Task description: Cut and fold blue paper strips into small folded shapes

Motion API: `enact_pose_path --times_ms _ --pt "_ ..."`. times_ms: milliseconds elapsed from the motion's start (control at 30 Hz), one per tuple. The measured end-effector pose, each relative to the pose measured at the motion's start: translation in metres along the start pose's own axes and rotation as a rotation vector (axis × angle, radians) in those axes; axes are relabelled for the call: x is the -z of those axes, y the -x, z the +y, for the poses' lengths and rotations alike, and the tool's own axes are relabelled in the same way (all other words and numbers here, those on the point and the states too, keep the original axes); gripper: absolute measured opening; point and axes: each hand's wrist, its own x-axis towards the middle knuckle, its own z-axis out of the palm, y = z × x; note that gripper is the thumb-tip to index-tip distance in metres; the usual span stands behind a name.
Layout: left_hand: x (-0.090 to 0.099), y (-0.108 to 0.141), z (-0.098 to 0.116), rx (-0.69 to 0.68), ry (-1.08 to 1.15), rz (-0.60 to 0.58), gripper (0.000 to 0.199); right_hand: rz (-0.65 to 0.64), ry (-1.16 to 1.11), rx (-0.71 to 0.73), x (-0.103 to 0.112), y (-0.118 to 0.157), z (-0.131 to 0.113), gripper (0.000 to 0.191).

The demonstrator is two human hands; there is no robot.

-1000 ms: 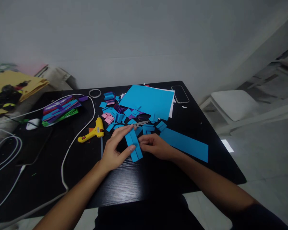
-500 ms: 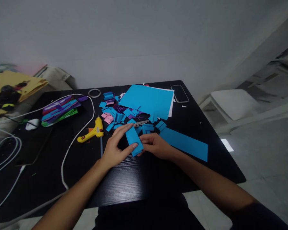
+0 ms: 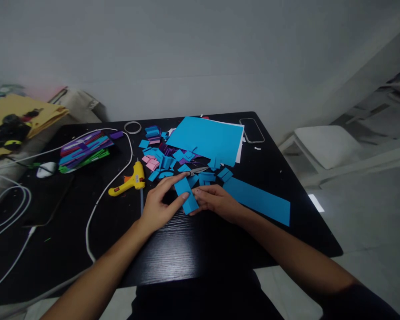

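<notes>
A folded strip of blue paper [image 3: 186, 195] is held above the front of the black table. My left hand [image 3: 160, 202] grips it from the left, thumb on its face and index finger along its top end. My right hand [image 3: 213, 201] has its fingers closed at the strip's right edge; some fingertips are hidden behind the paper. Just beyond the hands lie scissors [image 3: 198, 170], their handles partly covered, among small folded blue paper pieces [image 3: 166, 163]. A long blue paper strip [image 3: 260, 201] lies flat beside my right forearm.
A yellow glue gun [image 3: 130, 180] with its stick rests left of my hands. Large blue sheets [image 3: 208, 138] and a phone [image 3: 252, 130] lie at the back. Bundled coloured paper [image 3: 85, 151], pink pieces [image 3: 151, 163], a tape ring [image 3: 132, 127] and a white cable [image 3: 88, 226] are also on the table [image 3: 216, 253].
My left thumb has slid up the blue strip, away from its lower end. The right fingers have shifted slightly at its edge. The view has moved a little.
</notes>
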Motion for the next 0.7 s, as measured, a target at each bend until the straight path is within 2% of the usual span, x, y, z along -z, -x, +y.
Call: enact_pose_path --times_ms 133,233,400,500,567,700 --pt "-0.002 0.001 0.0 -0.022 -0.033 -0.002 0.054 -0.024 0.052 0.004 -0.001 0.001 0.0 0.033" --pt "-0.003 0.002 0.002 0.033 0.006 0.035 0.052 0.028 0.077 -0.008 0.001 -0.001 0.004 0.036" --pt "-0.001 -0.002 0.008 0.209 0.201 0.31 0.033 0.186 0.144 0.034 0.009 -0.005 0.009 0.035" --pt "0.005 -0.01 0.007 0.254 0.215 0.41 0.028 0.184 0.205 0.083 0.009 -0.005 0.007 0.028" --pt "0.008 -0.013 0.006 0.268 0.254 0.373 0.032 0.173 0.233 0.112 0.008 -0.005 0.006 0.022" --pt "0.008 -0.013 0.006 0.302 0.278 0.156 0.037 0.26 0.361 0.191 0.008 -0.004 0.006 0.021"
